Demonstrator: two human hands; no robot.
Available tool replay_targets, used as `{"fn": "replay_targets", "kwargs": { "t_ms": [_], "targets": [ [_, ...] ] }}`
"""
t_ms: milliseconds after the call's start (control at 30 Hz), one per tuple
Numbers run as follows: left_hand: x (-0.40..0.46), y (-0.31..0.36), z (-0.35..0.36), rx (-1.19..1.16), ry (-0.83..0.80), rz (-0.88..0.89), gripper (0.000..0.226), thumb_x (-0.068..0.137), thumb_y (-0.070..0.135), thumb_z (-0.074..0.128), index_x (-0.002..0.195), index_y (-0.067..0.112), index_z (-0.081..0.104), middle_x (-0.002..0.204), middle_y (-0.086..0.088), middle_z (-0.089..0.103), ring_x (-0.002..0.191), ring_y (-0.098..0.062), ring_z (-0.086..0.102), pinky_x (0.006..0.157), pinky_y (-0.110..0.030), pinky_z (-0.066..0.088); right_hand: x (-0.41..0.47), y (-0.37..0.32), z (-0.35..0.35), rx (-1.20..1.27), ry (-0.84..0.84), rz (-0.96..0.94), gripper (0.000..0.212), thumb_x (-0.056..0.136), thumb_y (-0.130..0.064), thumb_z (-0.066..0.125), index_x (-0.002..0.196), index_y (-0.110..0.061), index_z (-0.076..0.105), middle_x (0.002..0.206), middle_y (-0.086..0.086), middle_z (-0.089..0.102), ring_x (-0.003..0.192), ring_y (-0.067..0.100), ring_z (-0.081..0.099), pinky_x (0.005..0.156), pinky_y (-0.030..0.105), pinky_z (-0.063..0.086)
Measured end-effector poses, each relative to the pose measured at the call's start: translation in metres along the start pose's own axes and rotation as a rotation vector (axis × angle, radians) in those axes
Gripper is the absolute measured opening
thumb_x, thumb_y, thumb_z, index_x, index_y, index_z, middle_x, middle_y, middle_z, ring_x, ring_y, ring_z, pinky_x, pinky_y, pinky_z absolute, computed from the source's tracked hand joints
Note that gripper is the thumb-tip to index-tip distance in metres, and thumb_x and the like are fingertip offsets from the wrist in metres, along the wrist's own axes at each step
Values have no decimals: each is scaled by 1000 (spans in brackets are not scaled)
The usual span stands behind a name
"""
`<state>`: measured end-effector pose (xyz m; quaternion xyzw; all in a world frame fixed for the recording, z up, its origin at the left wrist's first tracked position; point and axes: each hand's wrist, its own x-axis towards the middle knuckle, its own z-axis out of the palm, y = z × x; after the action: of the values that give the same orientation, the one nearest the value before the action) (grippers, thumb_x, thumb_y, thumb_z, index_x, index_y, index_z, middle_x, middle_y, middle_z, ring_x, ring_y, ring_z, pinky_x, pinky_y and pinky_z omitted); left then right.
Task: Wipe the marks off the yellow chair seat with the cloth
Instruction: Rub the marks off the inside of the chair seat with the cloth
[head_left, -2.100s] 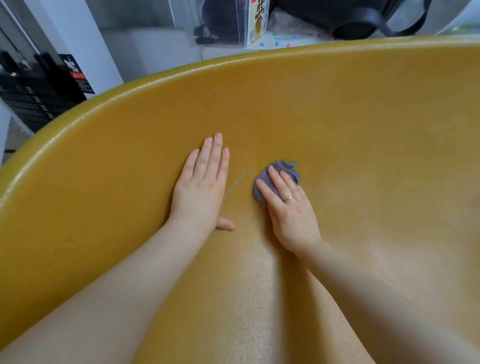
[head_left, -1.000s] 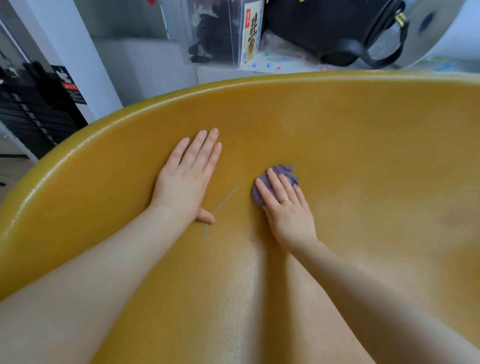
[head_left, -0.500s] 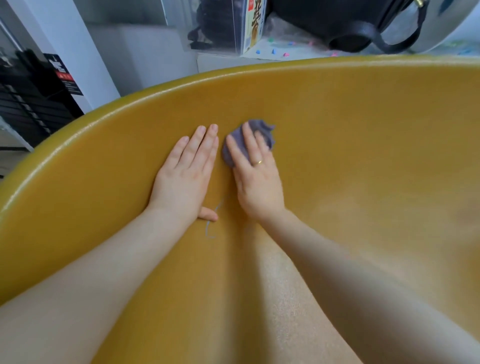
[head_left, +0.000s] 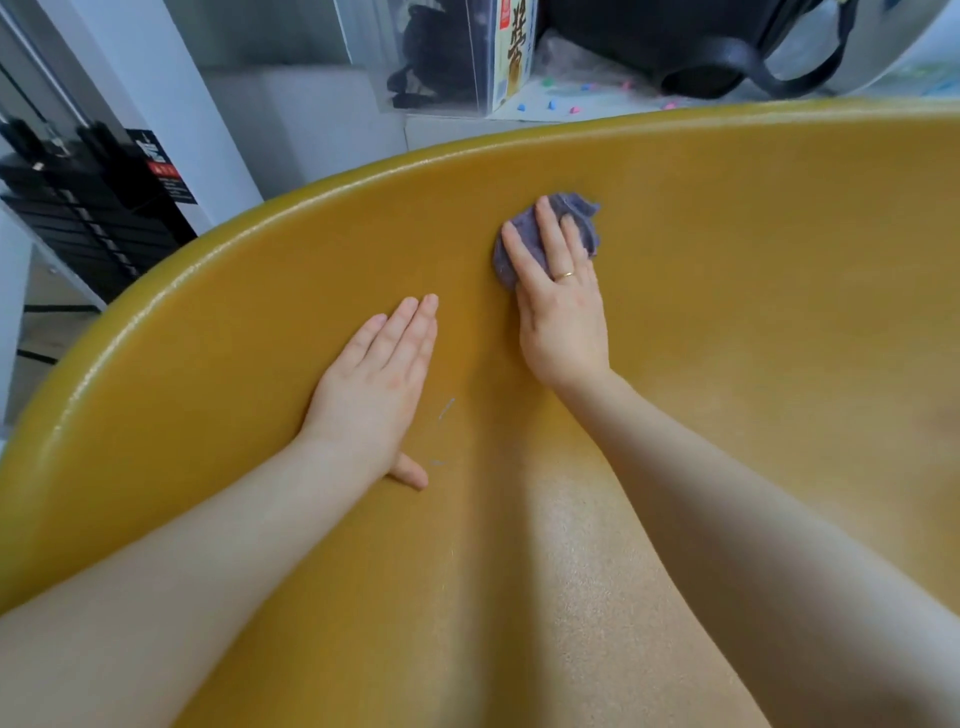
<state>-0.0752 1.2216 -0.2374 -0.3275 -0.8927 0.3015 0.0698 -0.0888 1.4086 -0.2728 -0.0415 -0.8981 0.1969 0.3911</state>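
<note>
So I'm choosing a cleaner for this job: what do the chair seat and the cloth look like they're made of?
The yellow chair seat looks like moulded plastic or fibreglass: one curved shell, fine grainy texture, soft sheen along its rim. The cloth under the right hand looks like soft purple-grey fabric, possibly microfibre: it bunches into folds and looks matt.

You've got one view only, from the camera on your head, so nothing overlaps with a second angle. It looks forward and steeply down, close in on the yellow chair seat (head_left: 727, 322), which fills nearly the whole frame. Both forearms enter from the bottom corners: left hand (head_left: 371, 395) left of centre, right hand (head_left: 558, 306) just above centre. The wide lens bows the seat's rim, and a strip of room shows across the top.
</note>
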Motion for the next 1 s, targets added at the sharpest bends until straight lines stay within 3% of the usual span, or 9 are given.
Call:
{"fn": "replay_targets", "kwargs": {
  "t_ms": [133, 300, 400, 467, 567, 767, 900, 1000],
  "targets": [
    [-5, 12, 3, -60, -37, -7, 140, 60, 74, 60, 140, -5, -23, 150, -17, -30, 142, -27, -20, 115, -35, -11, -63, -18, 22, 121, -171, -85, 45, 87, -12, 36, 130, -11, 49, 143, 21, 37, 130, 43, 34, 105, 51, 30],
    [-15, 20, 11, -161, -58, -34, 131, 67, 70, 60, 142, -2, -20, 152, -14, -28, 143, -24, -18, 115, -34, -9, -160, -15, 13, 200, -467, -170, 40, 91, -21, 36, 130, -22, 42, 143, 12, 39, 132, 29, 30, 110, 38, 24],
    [-28, 26, 16, -181, -83, -50, 134, 64, 75, 57, 142, -3, -20, 152, -15, -28, 143, -25, -20, 115, -34, -10, -173, -1, -3, 176, -578, -167, 42, 91, -26, 35, 132, -27, 42, 146, 5, 35, 135, 25, 29, 109, 42, 24],
    [-36, 30, 18, -174, -99, -65, 136, 63, 77, 55, 141, -3, -21, 151, -16, -28, 142, -26, -20, 115, -34, -11, -177, -2, -7, 159, -587, -148, 42, 91, -25, 34, 131, -26, 44, 145, 6, 38, 133, 28, 34, 108, 46, 24],
    [-35, 32, 18, -168, -98, -97, 137, 62, 78, 56, 141, -3, -21, 152, -15, -28, 143, -25, -20, 115, -34, -11, -160, -18, 2, 129, -525, -111, 46, 90, -23, 30, 133, -21, 45, 145, 12, 38, 132, 34, 35, 108, 41, 25],
    [-34, 34, 21, -123, -92, -113, 138, 61, 79, 55, 141, -3, -22, 152, -15, -27, 143, -25, -19, 115, -35, -11, -88, -38, 31, 170, -269, 57, 47, 91, -19, 29, 136, -15, 41, 148, 17, 29, 136, 37, 25, 108, 37, 20],
    [-39, 27, 15, -147, -93, -50, 130, 66, 72, 59, 144, 0, -15, 154, -14, -22, 144, -25, -15, 116, -35, -8, -106, -41, 29, 250, -353, 83, 49, 91, -26, 24, 138, -18, 38, 152, 13, 21, 140, 32, 16, 110, 32, 12],
    [-49, 14, 3, -169, -166, 82, 106, 77, 56, 61, 148, 7, 0, 157, -12, -5, 145, -25, 1, 117, -35, 5, -151, -47, 17, 292, -494, 39, 55, 88, -33, 21, 137, -19, 40, 151, 12, 24, 139, 30, 17, 110, 36, 13]
  ]
}}
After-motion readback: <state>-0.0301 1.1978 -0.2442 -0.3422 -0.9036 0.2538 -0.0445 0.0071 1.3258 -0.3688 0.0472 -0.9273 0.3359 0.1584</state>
